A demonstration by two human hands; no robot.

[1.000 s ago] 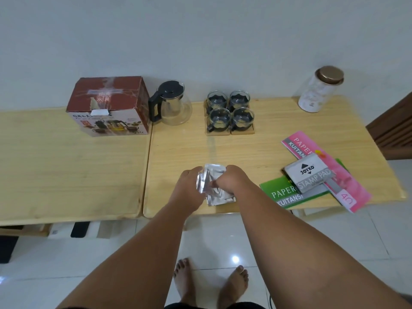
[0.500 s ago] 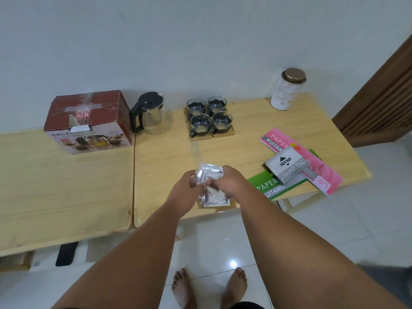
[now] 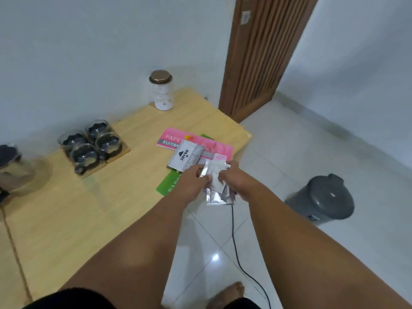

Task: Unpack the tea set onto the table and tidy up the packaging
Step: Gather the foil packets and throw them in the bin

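Crumpled silvery plastic packaging [image 3: 217, 187] hangs between both hands, past the right front corner of the wooden table [image 3: 89, 208]. My left hand [image 3: 191, 182] pinches its left side and my right hand [image 3: 237, 181] grips its right side. Several glass cups [image 3: 90, 146] stand together on wooden coasters at the back of the table. The glass teapot [image 3: 13, 168] with a black lid shows at the far left edge, partly cut off. The tea set box is out of view.
A grey lidded bin [image 3: 323, 197] stands on the white floor to the right. A stamp pad box [image 3: 185, 158] lies on pink and green receipt books [image 3: 196, 141]. A white jar [image 3: 161, 90] stands at the back corner. A black cable [image 3: 234, 241] runs across the floor by a brown slatted door [image 3: 260, 47].
The view has swung right, bringing the bin and door into sight and dropping the box out. Both hands, still holding the packaging, have shifted right past the table's corner.
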